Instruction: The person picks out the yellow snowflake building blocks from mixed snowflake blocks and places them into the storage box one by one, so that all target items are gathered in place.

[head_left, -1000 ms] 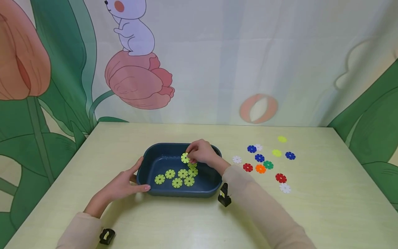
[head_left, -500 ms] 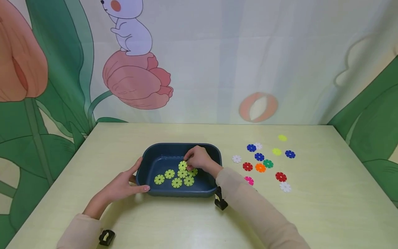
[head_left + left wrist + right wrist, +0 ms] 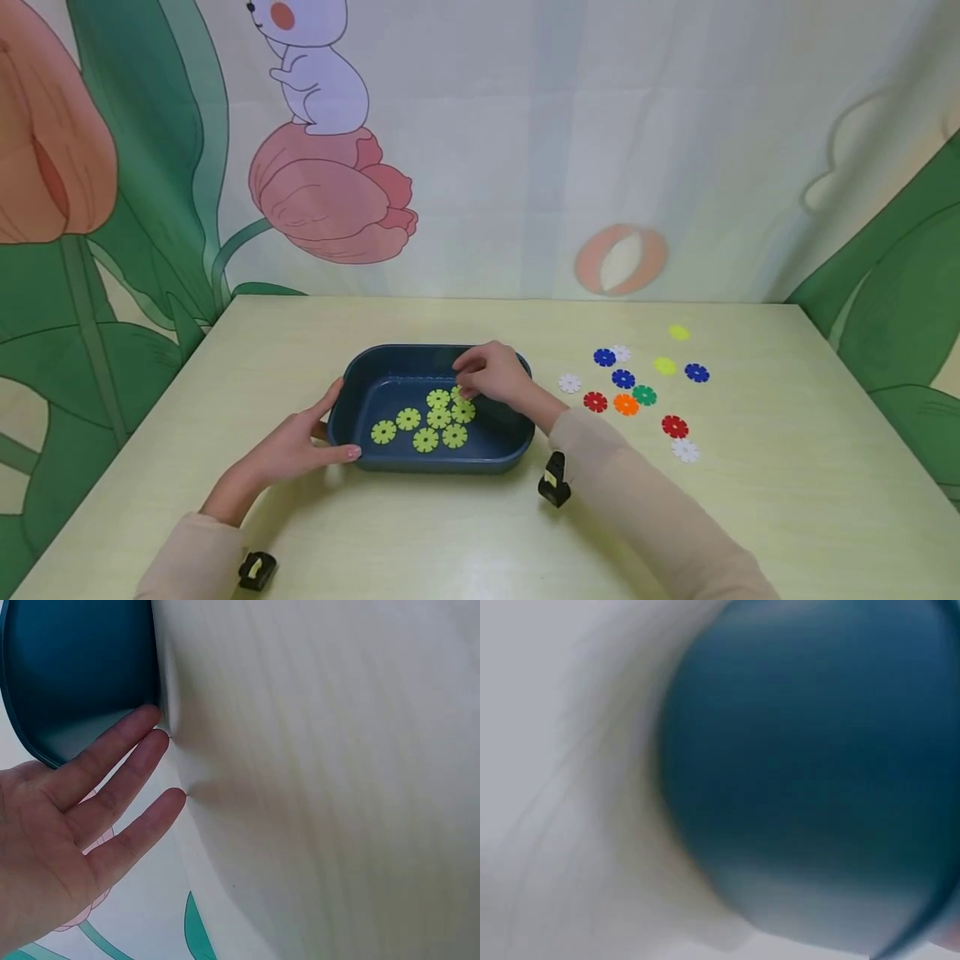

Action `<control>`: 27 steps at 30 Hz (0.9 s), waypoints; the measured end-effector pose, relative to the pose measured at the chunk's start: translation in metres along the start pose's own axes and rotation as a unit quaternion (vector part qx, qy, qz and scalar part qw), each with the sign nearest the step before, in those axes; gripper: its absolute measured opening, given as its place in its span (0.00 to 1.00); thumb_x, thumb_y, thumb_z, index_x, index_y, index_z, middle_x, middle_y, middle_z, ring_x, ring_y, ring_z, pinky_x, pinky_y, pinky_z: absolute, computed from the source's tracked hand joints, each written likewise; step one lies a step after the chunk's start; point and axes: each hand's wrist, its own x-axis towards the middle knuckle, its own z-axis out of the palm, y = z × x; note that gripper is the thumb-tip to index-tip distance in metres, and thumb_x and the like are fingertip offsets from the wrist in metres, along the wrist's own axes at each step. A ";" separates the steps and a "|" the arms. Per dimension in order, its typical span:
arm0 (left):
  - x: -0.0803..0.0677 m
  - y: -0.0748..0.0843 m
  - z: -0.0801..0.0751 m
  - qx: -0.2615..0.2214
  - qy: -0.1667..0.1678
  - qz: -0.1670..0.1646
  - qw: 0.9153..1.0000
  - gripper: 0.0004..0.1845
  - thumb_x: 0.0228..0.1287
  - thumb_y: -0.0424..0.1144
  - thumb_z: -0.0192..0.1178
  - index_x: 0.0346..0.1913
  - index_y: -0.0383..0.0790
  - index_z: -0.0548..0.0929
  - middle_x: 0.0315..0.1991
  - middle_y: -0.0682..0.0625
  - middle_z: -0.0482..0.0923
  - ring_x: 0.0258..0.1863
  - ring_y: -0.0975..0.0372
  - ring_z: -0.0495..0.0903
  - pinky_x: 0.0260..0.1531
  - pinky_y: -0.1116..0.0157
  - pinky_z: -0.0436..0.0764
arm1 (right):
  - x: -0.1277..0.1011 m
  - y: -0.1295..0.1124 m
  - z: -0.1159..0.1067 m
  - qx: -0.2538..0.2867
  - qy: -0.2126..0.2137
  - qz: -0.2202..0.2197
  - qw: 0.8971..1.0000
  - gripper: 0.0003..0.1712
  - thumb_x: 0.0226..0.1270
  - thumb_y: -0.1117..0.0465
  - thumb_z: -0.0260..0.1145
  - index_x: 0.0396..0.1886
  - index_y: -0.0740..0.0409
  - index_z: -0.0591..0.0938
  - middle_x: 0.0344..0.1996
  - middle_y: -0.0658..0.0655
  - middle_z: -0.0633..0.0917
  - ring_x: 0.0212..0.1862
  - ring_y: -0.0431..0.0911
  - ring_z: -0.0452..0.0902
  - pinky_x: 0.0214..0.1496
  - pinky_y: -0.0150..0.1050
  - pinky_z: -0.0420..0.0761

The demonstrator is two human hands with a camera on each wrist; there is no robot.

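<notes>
Hovering low over the far right corner of the blue tray (image 3: pixel 420 348) with the right grip (image 3: pixel 491 375), fingers curled, tips pointing down and to the left. Sitting right at those fingertips: the topmost yellow-green disc (image 3: pixel 458 391), partly hidden under them. Pinching it or merely touching it? Impossible to tell from the head view, and getting nothing from the right wrist view but a blur of blue tray wall.

Lying flat on the tray floor just to the near left of that disc: the other yellow-green discs (image 3: pixel 425 439), clustered, some touching, all round with no long axis to speak of.

Bracing the tray's near left corner with the left grip (image 3: pixel 296 446), spread wide and holding nothing, straight fingers (image 3: pixel 127 735) pressing against the outer wall and resting on the counter (image 3: pixel 450 533).

Waiting out on the right of the counter, well apart from the tray: loose coloured discs (image 3: pixel 625 405) in red, blue, white, orange, green and yellow, far closer to the right grip than to the left.
</notes>
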 end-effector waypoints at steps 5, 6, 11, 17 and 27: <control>-0.001 0.001 -0.001 -0.004 -0.001 0.003 1.000 0.55 0.51 0.50 0.67 0.72 0.41 0.39 0.49 0.35 0.74 0.39 0.56 0.78 0.32 0.61 0.74 | -0.008 0.002 -0.015 0.015 -0.007 -0.029 0.999 0.15 0.60 0.70 0.61 0.46 0.74 0.78 0.35 0.69 0.82 0.33 0.57 0.81 0.37 0.46 0.78; -0.002 0.001 -0.001 -0.004 -0.001 0.003 1.000 0.55 0.51 0.50 0.66 0.72 0.40 0.39 0.49 0.35 0.74 0.39 0.56 0.78 0.32 0.61 0.74 | -0.009 0.002 -0.018 0.016 -0.005 -0.031 0.999 0.15 0.60 0.69 0.62 0.46 0.73 0.78 0.34 0.68 0.82 0.34 0.58 0.81 0.37 0.46 0.78; -0.001 0.003 -0.001 -0.005 -0.001 0.003 1.000 0.55 0.51 0.51 0.66 0.72 0.40 0.40 0.49 0.36 0.74 0.39 0.56 0.78 0.32 0.61 0.74 | -0.018 0.007 -0.036 0.014 0.012 -0.040 0.999 0.17 0.59 0.66 0.64 0.47 0.70 0.79 0.32 0.67 0.82 0.35 0.62 0.78 0.35 0.45 0.78; -0.002 0.004 -0.001 -0.006 -0.001 0.001 1.000 0.55 0.51 0.50 0.67 0.72 0.39 0.40 0.50 0.35 0.73 0.38 0.57 0.77 0.31 0.62 0.73 | -0.024 0.018 -0.059 0.004 0.045 -0.026 0.999 0.18 0.58 0.63 0.66 0.48 0.66 0.80 0.27 0.60 0.81 0.29 0.56 0.77 0.27 0.39 0.74; -0.003 0.007 -0.001 -0.010 0.000 0.000 1.000 0.54 0.51 0.49 0.67 0.72 0.38 0.41 0.48 0.36 0.74 0.38 0.57 0.77 0.30 0.62 0.73 | -0.043 0.044 -0.107 -0.018 0.093 0.011 0.995 0.19 0.57 0.60 0.67 0.49 0.62 0.79 0.27 0.56 0.77 0.33 0.63 0.73 0.28 0.38 0.72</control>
